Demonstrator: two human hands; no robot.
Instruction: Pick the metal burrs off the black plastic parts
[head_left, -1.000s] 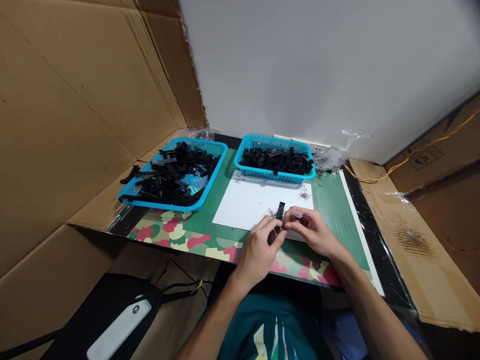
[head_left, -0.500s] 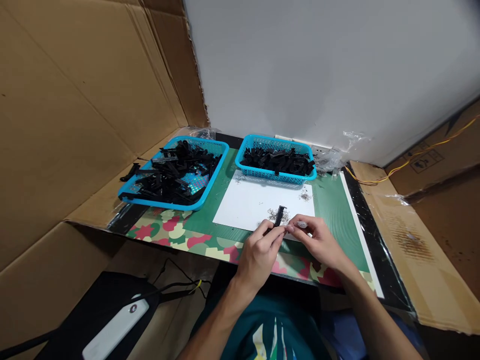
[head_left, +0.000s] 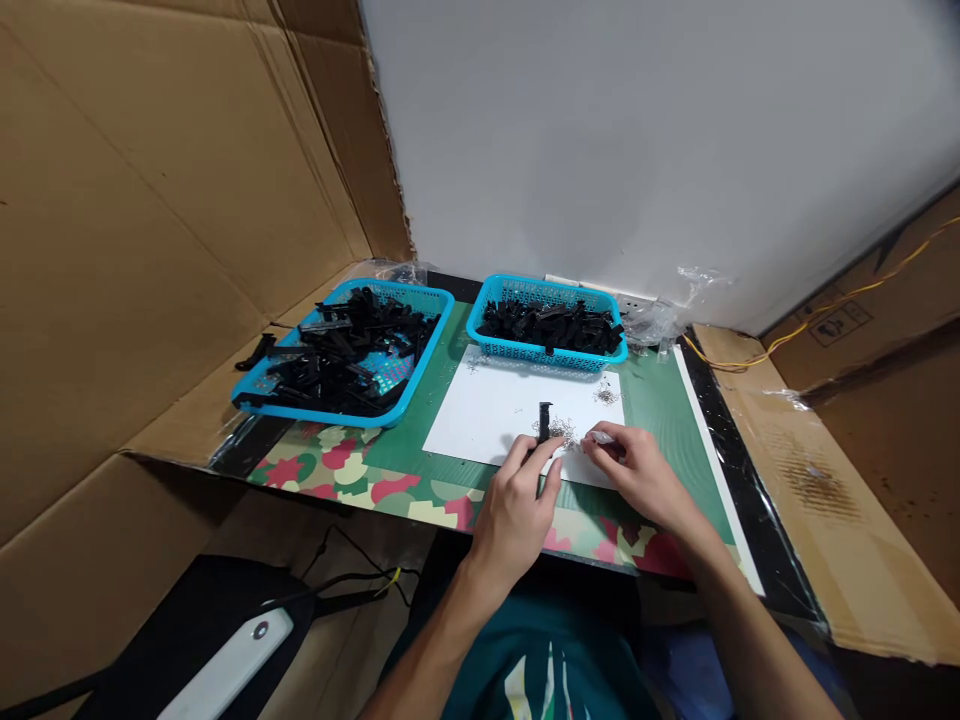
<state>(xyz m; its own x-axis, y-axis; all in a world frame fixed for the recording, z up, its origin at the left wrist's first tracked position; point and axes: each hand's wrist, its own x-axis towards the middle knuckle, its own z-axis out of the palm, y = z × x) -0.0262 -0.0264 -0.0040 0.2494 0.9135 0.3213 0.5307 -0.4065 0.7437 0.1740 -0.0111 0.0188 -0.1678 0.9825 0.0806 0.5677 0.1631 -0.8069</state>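
Observation:
A narrow black plastic part (head_left: 544,420) stands up out of my left hand (head_left: 519,500), whose fingers are closed round its lower end. Close to the right, my right hand (head_left: 630,468) is pinched on a small clear piece (head_left: 600,437), too small to make out fully. The two hands are a little apart. Between and beyond them a pile of tiny metal pieces (head_left: 562,431) lies on a white sheet (head_left: 480,410). A smaller pile (head_left: 606,396) is near the sheet's right edge.
Two blue baskets with black parts stand at the back, one left (head_left: 409,405) and one centre (head_left: 517,350). Clear plastic wrap (head_left: 652,325) lies right of the centre basket. Cardboard walls (head_left: 187,200) flank the table; a yellow cable (head_left: 739,368) runs at the right.
My hands have moved apart; their fingertips were together before. The black part in my left hand has shifted left and stands more upright. The whole view has shifted slightly.

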